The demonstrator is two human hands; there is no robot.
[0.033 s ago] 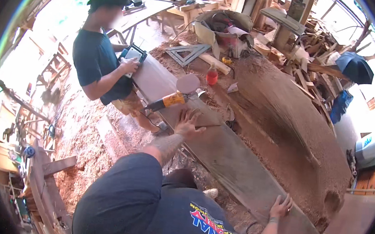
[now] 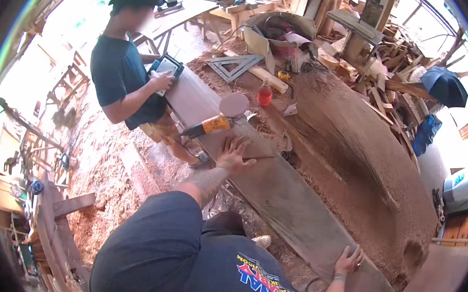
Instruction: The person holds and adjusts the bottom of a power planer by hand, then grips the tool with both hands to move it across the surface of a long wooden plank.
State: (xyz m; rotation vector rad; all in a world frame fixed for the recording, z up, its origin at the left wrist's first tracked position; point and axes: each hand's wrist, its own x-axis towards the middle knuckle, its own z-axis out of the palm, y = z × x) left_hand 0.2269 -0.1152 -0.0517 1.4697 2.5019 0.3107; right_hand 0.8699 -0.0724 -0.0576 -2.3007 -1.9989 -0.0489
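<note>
Left hand: palm-down, fingers [image 2: 239, 145] spread wide, unclenched; contacts the upper face of the wooden plank [image 2: 300, 207] beside a dark crosswise line.
Right hand [image 2: 348, 260]: laid on the same plank toward its nearer end, at the long edge, fingers slightly bent; whether the fingertips hook over the edge cannot be told.
Plank: beneath both hands, running diagonally from upper left to lower right, with a long stretch exposed between them.
Angle sander [image 2: 214, 125]: yellow-and-black body lying on the plank just beyond the left hand, untouched; round sanding disc [image 2: 234, 104] faces up.
Co-worker [image 2: 120, 75]: stands at the plank's far end, holding a teal power tool [image 2: 168, 71].
Triangular square [image 2: 234, 67]: beyond the plank, near a red bottle [image 2: 264, 95].
</note>
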